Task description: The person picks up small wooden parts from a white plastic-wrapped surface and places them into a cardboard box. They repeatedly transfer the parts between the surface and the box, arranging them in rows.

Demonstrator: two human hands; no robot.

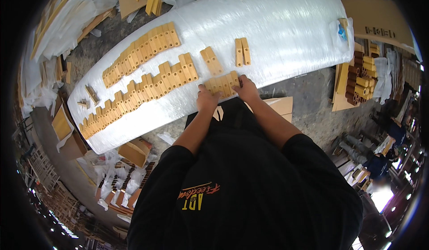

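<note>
A worker in a black shirt (250, 174) bends over a table (286, 31) wrapped in clear plastic, hands set at opposite ends of a short row of wooden blocks (223, 84). The row lies close to the table's near edge, directly in front of the worker's body. The left hand (207, 98) is against its left end, the right hand (246, 89) against its right, with the blocks between; whether either hand's fingers are closed around a single block cannot be told from here.

The step in hand appears to be squaring the blocks side by side. The next move would seem to call for even pressure from both ends, lest a middle block ride up or skew.

Room is tightest at left, where a long, stepped row of blocks (147, 87) ends near the left hand. A leaning pair of blocks (211, 60) lies just beyond the short row; an upright pair (242, 52) lies farther right. A longer far row (143, 49) lines the table's other side. The widest open stretch runs beyond and to the right, toward a clear bag (342, 33) at the table's right end. The near edge leaves little margin for blocks sliding toward the worker.
</note>
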